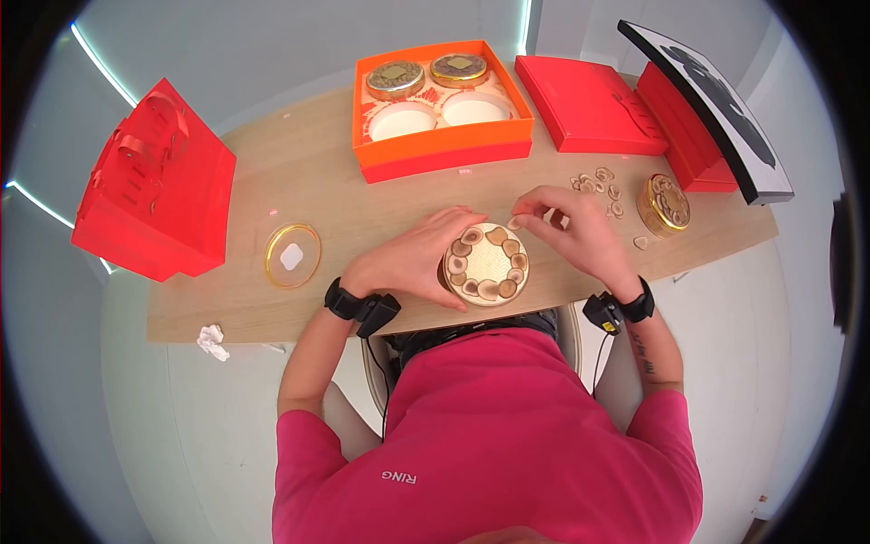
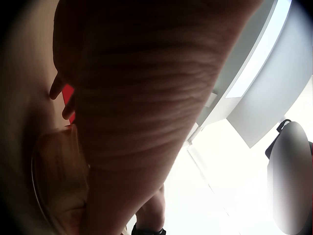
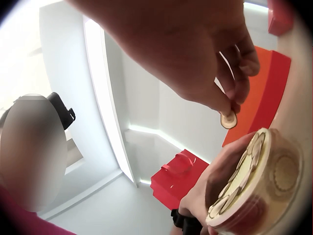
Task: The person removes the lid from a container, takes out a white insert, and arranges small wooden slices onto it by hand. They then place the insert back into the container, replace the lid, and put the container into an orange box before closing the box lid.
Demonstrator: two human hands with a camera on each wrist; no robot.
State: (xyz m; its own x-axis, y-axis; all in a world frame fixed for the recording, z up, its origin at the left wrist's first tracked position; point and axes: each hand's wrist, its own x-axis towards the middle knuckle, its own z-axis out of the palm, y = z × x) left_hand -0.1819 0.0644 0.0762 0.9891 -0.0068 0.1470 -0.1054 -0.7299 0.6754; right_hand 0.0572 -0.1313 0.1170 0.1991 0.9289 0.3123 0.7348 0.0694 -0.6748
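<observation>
A round, clear-walled tub [image 1: 487, 265] stands on the table in front of the person, with a ring of dried slices around the edge of its pale, textured top. My left hand [image 1: 412, 258] grips the tub from the left, thumb at the near side and fingers at the far side. Between thumb and fingertips, my right hand [image 1: 580, 234] pinches one thin, pale slice [image 3: 229, 120] with a dark rim, just above the tub's far right edge. The left wrist view is mostly filled by the hand itself, with part of the tub's wall [image 2: 58, 181] at lower left.
Loose slices [image 1: 598, 179] and a gold-rimmed jar [image 1: 666, 207] lie to the right. Behind stands an orange-red box [image 1: 444, 161] holding two tins. A red lid [image 1: 589, 104] and a framed picture [image 1: 725, 100] are back right; a gold-rimmed clear lid [image 1: 269, 263] and red bag [image 1: 186, 204] left.
</observation>
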